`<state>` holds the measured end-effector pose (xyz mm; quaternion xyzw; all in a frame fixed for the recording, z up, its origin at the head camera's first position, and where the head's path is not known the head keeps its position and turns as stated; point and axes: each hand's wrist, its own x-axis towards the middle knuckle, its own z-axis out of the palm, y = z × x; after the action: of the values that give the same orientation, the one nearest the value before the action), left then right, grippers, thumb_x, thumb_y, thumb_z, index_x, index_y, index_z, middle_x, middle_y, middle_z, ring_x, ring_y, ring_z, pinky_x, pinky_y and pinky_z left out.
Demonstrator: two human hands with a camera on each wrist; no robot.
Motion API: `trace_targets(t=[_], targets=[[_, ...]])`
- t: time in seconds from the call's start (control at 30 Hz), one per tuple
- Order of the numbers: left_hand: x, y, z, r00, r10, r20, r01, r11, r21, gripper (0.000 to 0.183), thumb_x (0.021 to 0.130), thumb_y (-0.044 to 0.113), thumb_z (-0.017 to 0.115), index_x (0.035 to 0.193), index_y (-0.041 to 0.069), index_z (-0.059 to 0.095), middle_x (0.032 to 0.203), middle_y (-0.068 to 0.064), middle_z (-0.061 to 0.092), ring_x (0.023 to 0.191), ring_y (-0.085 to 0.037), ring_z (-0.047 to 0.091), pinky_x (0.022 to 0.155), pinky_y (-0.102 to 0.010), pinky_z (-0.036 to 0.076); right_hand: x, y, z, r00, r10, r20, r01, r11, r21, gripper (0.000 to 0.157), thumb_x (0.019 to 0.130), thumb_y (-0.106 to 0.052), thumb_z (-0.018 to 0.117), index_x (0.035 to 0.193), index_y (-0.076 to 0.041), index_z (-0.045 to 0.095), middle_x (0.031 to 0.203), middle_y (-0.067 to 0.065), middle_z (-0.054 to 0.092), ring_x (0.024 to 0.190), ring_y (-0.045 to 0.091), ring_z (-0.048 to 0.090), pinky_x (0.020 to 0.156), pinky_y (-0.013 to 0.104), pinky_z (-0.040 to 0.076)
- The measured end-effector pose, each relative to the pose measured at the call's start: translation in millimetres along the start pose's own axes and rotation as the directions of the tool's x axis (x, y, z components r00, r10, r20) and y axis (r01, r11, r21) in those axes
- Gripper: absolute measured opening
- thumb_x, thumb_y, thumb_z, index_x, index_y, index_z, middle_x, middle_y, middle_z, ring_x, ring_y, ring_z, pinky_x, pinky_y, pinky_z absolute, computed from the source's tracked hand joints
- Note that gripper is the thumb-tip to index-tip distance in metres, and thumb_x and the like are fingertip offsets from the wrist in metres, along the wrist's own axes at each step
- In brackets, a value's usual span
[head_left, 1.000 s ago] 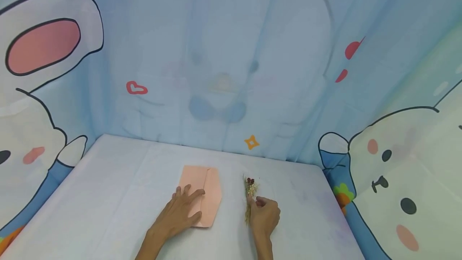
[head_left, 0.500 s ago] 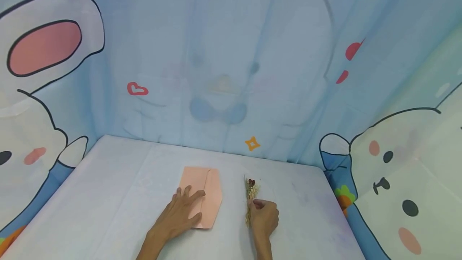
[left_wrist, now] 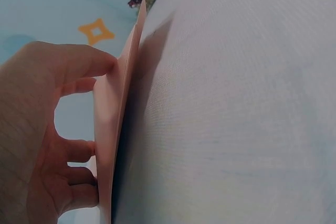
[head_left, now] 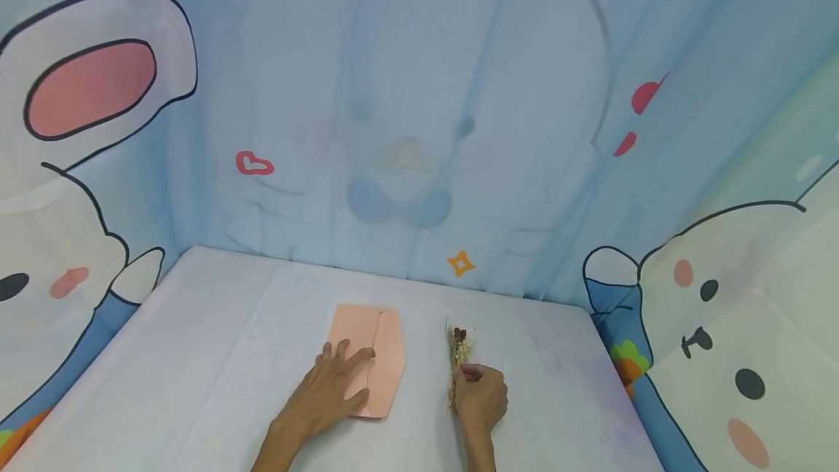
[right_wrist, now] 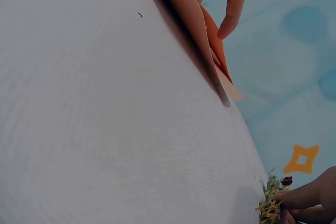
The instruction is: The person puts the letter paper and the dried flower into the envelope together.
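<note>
A folded pink paper envelope (head_left: 387, 355) lies on the white table, with an upright seam and a flap edge showing. My left hand (head_left: 328, 388) rests on it with fingers spread, and in the left wrist view the fingertips touch the envelope (left_wrist: 110, 124), whose near edge stands a little off the cloth. To its right is a small bunch of dried flowers (head_left: 461, 348) with dark red blooms, pale blossoms and straw-like stems. My right hand (head_left: 481, 393) pinches its stems between thumb and forefinger; the bunch (right_wrist: 271, 200) also shows at the lower right of the right wrist view.
A white cloth covers the table (head_left: 216, 355). Behind it hangs a light blue curtain (head_left: 419, 57) with printed cartoon animals, and more of the printed cloth closes in the left and right sides.
The right hand's fingers have drawn closer together on the flower stems. The left hand keeps its place on the envelope. The head view has shifted slightly.
</note>
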<state>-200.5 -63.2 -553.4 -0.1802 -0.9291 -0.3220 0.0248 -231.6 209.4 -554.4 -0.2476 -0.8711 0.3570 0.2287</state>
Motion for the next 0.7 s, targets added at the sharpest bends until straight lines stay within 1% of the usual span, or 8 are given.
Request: trace_targets(t=[0.2,0.4,0.5,0.7], targets=[[-1.3,0.9,-0.3,1.000,0.006,-0.008,-0.006,1.000,0.006,0.055,0.098,0.043,0.057,0.150,0.036,0.042,0.163,-0.024,0.030,0.148,-0.059,0.021,0.123,-0.063,0.024,-1,1,-1.4,1.000,-0.027,0.013,0.027,0.998,0.057,0.006,0.079,-0.008,0.081,0.083,-0.003,0.079,0.070,0.010,0.073,0.058,0.019,0.065,0.059,0.037,0.047],[-1.4,1.0,-1.7,1.000,-0.011,0.003,0.011,1.000,-0.027,0.055,0.098,0.042,0.058,0.150,0.035,0.043,0.163,-0.025,0.028,0.150,-0.057,0.018,0.125,-0.063,0.021,-4,-4,-0.5,0.999,-0.045,0.003,0.045,0.995,0.089,0.004,0.080,-0.006,0.078,0.081,-0.002,0.078,0.070,0.011,0.073,0.057,0.016,0.062,0.056,0.030,0.045],[-0.7,-0.1,-1.0,1.000,-0.019,0.012,0.020,0.999,-0.039,0.054,0.098,0.043,0.058,0.150,0.036,0.043,0.164,-0.024,0.027,0.150,-0.057,0.017,0.124,-0.063,0.020,-5,-8,-0.7,0.999,-0.050,0.018,0.048,0.993,0.105,0.004,0.080,-0.006,0.078,0.081,-0.002,0.078,0.070,0.011,0.073,0.056,0.015,0.061,0.056,0.027,0.045],[1.2,-1.3,-0.1,1.000,-0.005,0.013,0.006,0.999,-0.054,0.055,0.098,0.046,0.058,0.150,0.037,0.042,0.164,-0.024,0.026,0.149,-0.058,0.017,0.124,-0.065,0.020,-8,-18,-0.8,0.996,-0.080,0.038,0.074,0.988,0.139,0.004,0.080,-0.005,0.079,0.082,-0.002,0.078,0.072,0.011,0.073,0.059,0.015,0.062,0.054,0.021,0.046]])
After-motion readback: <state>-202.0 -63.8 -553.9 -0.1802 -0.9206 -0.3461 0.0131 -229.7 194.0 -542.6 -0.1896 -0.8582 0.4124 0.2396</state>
